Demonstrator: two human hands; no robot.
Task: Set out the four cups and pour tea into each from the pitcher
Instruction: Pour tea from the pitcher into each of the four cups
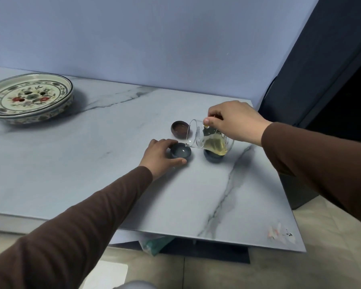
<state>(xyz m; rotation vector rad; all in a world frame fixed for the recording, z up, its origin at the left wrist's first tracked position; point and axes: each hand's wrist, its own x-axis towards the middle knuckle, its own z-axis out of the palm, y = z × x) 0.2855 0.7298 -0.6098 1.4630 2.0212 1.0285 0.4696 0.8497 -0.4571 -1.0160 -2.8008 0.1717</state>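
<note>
On the white marble-patterned table (92, 163), the right hand (236, 122) gripped the clear glass pitcher of yellow tea (208, 138), fingers closed at its top, tilting its spout over the small grey-blue ceramic cup (180, 153) that the left hand's (161, 157) curled fingers clasped.

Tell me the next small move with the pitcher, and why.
Probably tip the glass pitcher slightly further: its spout sits over the grey cup steadied by the left hand, and the tea lies low, away from the spout.
</note>
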